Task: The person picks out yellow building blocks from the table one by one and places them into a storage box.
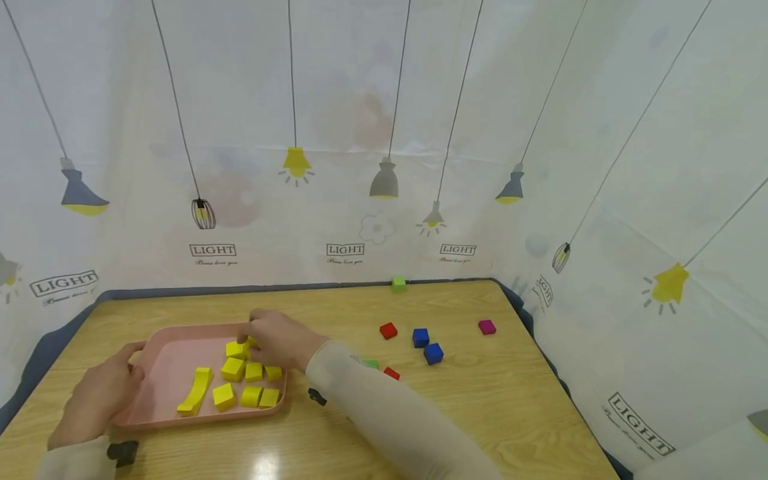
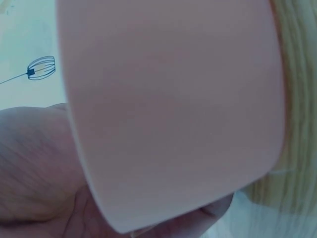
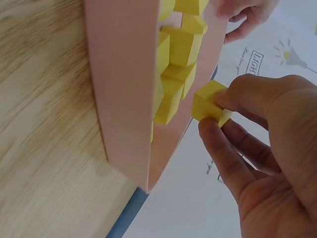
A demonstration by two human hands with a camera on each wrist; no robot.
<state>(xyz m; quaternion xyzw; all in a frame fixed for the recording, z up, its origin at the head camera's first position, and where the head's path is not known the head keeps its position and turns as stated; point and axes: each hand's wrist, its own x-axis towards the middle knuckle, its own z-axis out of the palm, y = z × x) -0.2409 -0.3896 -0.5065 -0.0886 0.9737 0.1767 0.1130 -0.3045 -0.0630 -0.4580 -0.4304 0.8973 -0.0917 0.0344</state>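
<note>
A pink tray (image 1: 171,357) lies on the table at the left, with several yellow blocks (image 1: 233,369) in its right half. Among them is a long, curved yellow block (image 1: 196,392). My left hand (image 1: 107,390) grips the tray's left end; in the left wrist view the tray wall hides most of its fingers. Over the tray's far right corner, my right hand (image 1: 283,339) pinches a small yellow block (image 3: 207,101) between thumb and fingertips. The right wrist view shows that block above the tray's rim, apart from the other blocks.
Right of the tray lie a red block (image 1: 388,331), two blue blocks (image 1: 427,345) and a magenta block (image 1: 487,327). A green block (image 1: 399,285) stands at the table's back edge. My right sleeve partly covers another red block (image 1: 392,373) and a green one (image 1: 372,365).
</note>
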